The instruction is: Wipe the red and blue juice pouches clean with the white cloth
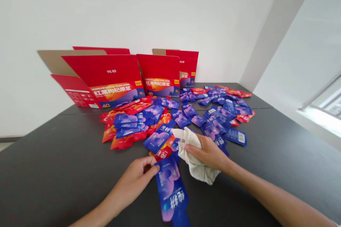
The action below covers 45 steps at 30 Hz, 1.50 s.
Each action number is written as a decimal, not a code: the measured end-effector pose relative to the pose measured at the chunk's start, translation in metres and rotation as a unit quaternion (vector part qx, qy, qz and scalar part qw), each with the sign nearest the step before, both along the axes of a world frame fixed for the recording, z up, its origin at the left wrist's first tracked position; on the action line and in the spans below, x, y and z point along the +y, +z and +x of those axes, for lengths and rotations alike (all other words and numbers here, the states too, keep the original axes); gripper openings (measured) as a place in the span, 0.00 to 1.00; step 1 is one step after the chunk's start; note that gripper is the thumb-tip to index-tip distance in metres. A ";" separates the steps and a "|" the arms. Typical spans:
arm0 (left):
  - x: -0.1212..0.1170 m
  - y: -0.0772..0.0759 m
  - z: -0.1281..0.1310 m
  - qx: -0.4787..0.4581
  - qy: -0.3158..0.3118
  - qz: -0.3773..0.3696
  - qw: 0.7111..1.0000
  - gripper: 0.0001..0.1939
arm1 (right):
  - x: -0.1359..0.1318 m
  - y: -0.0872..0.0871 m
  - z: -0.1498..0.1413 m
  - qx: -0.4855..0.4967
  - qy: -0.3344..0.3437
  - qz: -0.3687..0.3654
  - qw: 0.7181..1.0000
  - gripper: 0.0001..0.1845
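Observation:
My left hand [142, 173] pinches one end of a blue pouch [170, 188] between thumb and fingers. The pouch hangs toward me over the table's near side, its white lettering facing up, and another blue piece shows under its lower end. Just to the right, my right hand [207, 150] is closed around a crumpled off-white cloth [195, 163]. The cloth is apart from the held pouch. Beyond both hands lies a heap of blue and red pouches [133, 122], some overlapping. Part of the heap is hidden behind the cloth and my right hand.
Open red cardboard boxes [106, 77] stand along the back of the dark table [66, 170], flaps raised. A second spread of blue and red pouches [221, 113] lies at the back right. A white wall [160, 10] rises behind, and a window ledge [322, 120] is at the right.

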<state>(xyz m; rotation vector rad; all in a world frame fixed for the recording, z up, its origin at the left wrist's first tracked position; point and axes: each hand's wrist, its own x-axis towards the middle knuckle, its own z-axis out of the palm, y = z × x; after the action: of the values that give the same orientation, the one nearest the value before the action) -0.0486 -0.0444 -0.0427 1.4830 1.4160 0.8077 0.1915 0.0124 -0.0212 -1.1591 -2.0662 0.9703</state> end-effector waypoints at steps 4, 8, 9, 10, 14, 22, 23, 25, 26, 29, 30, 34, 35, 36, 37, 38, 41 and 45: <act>-0.006 -0.003 -0.002 -0.084 0.027 -0.083 0.993 0.16 | 0.000 0.001 0.000 0.000 0.004 -0.001 1.000 0.13; -0.005 -0.003 0.006 -0.219 0.115 -0.131 0.960 0.15 | 0.007 0.002 0.001 0.015 -0.017 -0.002 1.000 0.14; -0.005 -0.003 0.010 -0.243 0.126 -0.131 0.953 0.15 | 0.007 0.003 0.001 0.014 -0.022 0.003 1.000 0.15; -0.004 -0.003 0.014 -0.262 0.132 -0.132 0.947 0.15 | 0.007 0.005 0.000 0.005 -0.027 0.012 1.000 0.15; -0.004 -0.004 0.031 -0.241 0.080 -0.158 0.954 0.14 | -0.009 0.009 -0.010 -0.097 -0.067 0.078 0.990 0.14; -0.004 -0.002 0.042 -0.108 -0.023 -0.183 0.977 0.17 | -0.030 0.005 -0.014 -0.341 -0.084 0.128 0.927 0.15; -0.004 -0.003 0.043 -0.101 -0.023 -0.180 0.978 0.18 | -0.028 0.005 -0.012 -0.366 -0.108 0.122 0.916 0.15; -0.003 -0.005 0.045 -0.084 -0.024 -0.174 0.981 0.18 | -0.024 0.004 -0.012 -0.388 -0.138 0.114 0.904 0.17; -0.003 -0.006 0.047 -0.074 -0.024 -0.173 0.982 0.18 | -0.024 0.004 -0.014 -0.381 -0.134 0.118 0.907 0.18; -0.003 -0.007 0.049 -0.049 -0.024 -0.175 0.983 0.18 | -0.030 0.002 -0.022 -0.324 -0.065 0.151 0.932 0.20; -0.003 -0.007 0.049 -0.045 -0.024 -0.175 0.983 0.18 | -0.033 0.002 -0.023 -0.313 -0.045 0.158 0.935 0.20; -0.003 -0.003 0.049 -0.044 -0.025 -0.177 0.983 0.17 | -0.035 0.002 -0.015 -0.363 -0.079 0.139 0.918 0.19; -0.003 -0.003 0.049 -0.045 -0.026 -0.178 0.983 0.17 | -0.034 0.002 -0.013 -0.383 -0.101 0.130 0.909 0.19; -0.003 -0.002 0.049 -0.046 -0.026 -0.178 0.983 0.17 | -0.033 0.002 -0.011 -0.395 -0.117 0.123 0.903 0.19; -0.003 -0.002 0.049 -0.047 -0.025 -0.179 0.982 0.16 | -0.033 0.002 -0.011 -0.397 -0.122 0.121 0.902 0.19; -0.003 -0.003 0.050 -0.046 -0.025 -0.179 0.982 0.16 | -0.034 0.002 -0.012 -0.389 -0.116 0.123 0.906 0.20; -0.002 -0.004 0.051 -0.040 -0.040 -0.171 0.984 0.14 | -0.038 0.003 -0.023 -0.340 -0.039 0.146 0.928 0.18; -0.001 -0.004 0.051 -0.034 -0.049 -0.175 0.983 0.14 | -0.039 0.006 -0.023 -0.349 -0.001 0.147 0.925 0.19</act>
<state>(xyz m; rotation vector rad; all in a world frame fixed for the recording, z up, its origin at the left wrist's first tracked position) 0.0025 -0.0456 -0.0468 1.2314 1.3434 0.5115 0.1683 -0.0262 -0.0155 -1.4740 -2.6305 0.2122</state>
